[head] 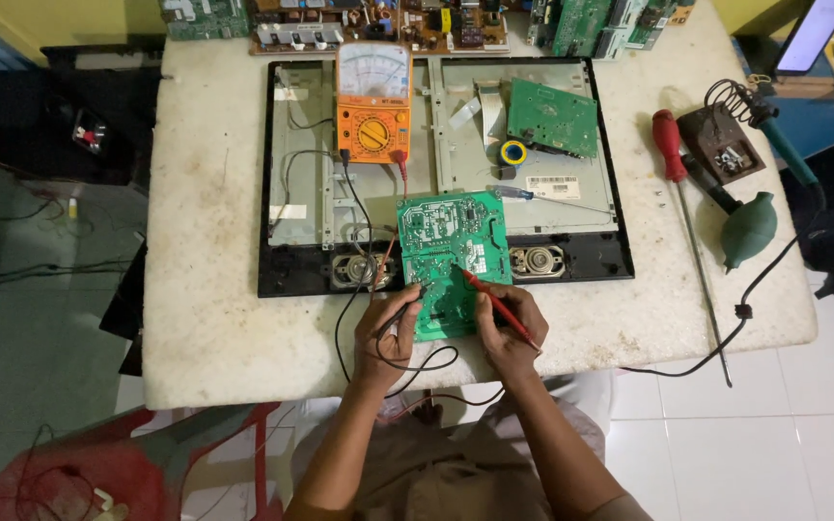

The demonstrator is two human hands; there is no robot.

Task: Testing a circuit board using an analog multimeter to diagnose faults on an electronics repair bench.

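A green circuit board (pixel 446 246) lies solder side up, half on an opened flat-screen chassis (pixel 282 174), half on the table. My left hand (pixel 390 331) holds a black test probe (pixel 407 307) whose tip touches the board's lower left. My right hand (pixel 512 323) holds a red test probe (pixel 489 297), tip on the board's lower right. Black and red leads run up to an orange analog multimeter (pixel 374 101) standing on the chassis.
A second green board (pixel 552 116) and a roll of tape (pixel 513 151) rest on the chassis. Right of it lie a long red-handled screwdriver (pixel 673 159), a soldering iron stand (pixel 726 140) and a green suction bulb (pixel 750 230). More circuit boards (pixel 378 24) line the far edge.
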